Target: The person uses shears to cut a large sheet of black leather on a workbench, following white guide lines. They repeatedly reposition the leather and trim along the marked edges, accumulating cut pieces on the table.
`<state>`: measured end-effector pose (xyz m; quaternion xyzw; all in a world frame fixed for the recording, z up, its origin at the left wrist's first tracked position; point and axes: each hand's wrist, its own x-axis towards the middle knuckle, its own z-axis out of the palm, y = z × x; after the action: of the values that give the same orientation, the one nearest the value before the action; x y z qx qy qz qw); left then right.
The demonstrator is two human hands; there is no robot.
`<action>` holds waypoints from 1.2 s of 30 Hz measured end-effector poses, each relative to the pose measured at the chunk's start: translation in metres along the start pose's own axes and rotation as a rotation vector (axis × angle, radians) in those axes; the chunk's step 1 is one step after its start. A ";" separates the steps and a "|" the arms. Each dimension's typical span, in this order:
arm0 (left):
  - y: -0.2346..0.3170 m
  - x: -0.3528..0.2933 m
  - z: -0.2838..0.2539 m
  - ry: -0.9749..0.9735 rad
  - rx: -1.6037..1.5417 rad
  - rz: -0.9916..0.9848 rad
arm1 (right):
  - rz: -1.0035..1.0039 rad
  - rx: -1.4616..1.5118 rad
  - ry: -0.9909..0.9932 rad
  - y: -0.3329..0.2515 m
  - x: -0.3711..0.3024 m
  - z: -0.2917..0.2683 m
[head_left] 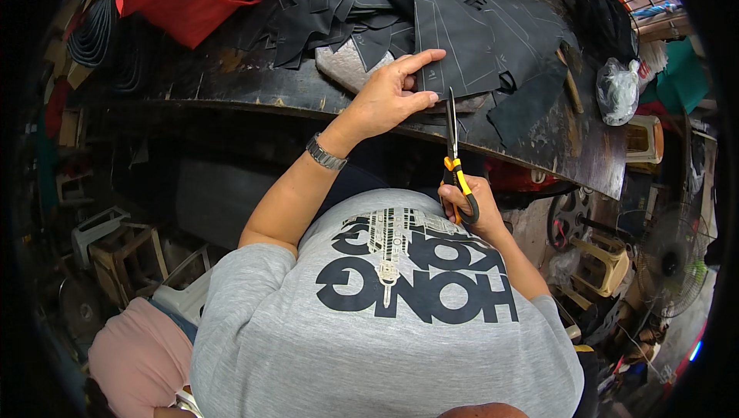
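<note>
Black sheet (466,37), pale pattern outlines marked on it, spread over the tabletop with its near edge by the table's front. Scissors (454,162), yellow-and-black handles, blades pointing away, tips right at that near edge.

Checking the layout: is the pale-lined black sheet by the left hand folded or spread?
Spread: the black sheet lies broad and mostly flat, its pale lines exposed.

At 5 to 6 o'clock in my feed: grey T-shirt (385,364), big dark block capitals (450,295), legible, upside down to me, alongside a building graphic (391,241). 1 o'clock: black sheet (462,29), small pale handwritten marks (432,76), too tiny for me. 11 to 12: cut black pieces (319,6), similar marks, same problem.
</note>
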<state>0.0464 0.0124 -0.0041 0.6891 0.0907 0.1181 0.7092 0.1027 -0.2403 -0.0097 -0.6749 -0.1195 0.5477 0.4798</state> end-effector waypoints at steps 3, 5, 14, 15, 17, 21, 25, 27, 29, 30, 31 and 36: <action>-0.001 0.000 -0.006 0.009 -0.121 -0.022 | 0.007 0.030 0.017 0.002 0.003 0.002; -0.002 0.001 -0.008 0.026 -0.163 0.004 | -0.009 0.034 0.022 0.005 0.003 0.003; 0.002 -0.003 -0.004 0.044 -0.074 0.014 | -0.097 0.013 0.023 0.004 0.006 0.007; 0.002 -0.003 -0.003 0.051 -0.059 0.030 | -0.096 0.011 0.028 0.002 0.008 0.008; 0.000 -0.003 -0.001 0.063 -0.034 0.071 | -0.080 0.013 0.030 -0.002 0.009 0.009; -0.005 0.000 -0.004 0.062 -0.055 0.051 | -0.069 0.003 -0.009 -0.007 0.012 0.010; -0.009 0.001 -0.006 0.062 -0.107 0.053 | -0.083 0.077 0.003 -0.001 0.014 0.018; -0.009 0.000 -0.005 0.060 -0.124 0.071 | -0.066 0.075 0.014 0.001 0.016 0.021; -0.009 -0.001 -0.003 0.059 -0.131 0.112 | -0.080 0.059 0.020 0.002 0.017 0.023; -0.008 -0.001 -0.003 0.055 -0.140 0.100 | -0.085 0.064 0.025 0.002 0.018 0.025; -0.008 -0.001 -0.002 0.053 -0.148 0.105 | -0.086 0.070 0.034 0.002 0.018 0.026; -0.008 -0.001 -0.004 0.050 -0.134 0.127 | -0.097 0.076 0.042 -0.001 0.015 0.027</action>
<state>0.0451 0.0158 -0.0123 0.6413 0.0565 0.1859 0.7423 0.0857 -0.2155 -0.0170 -0.6611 -0.1210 0.5135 0.5336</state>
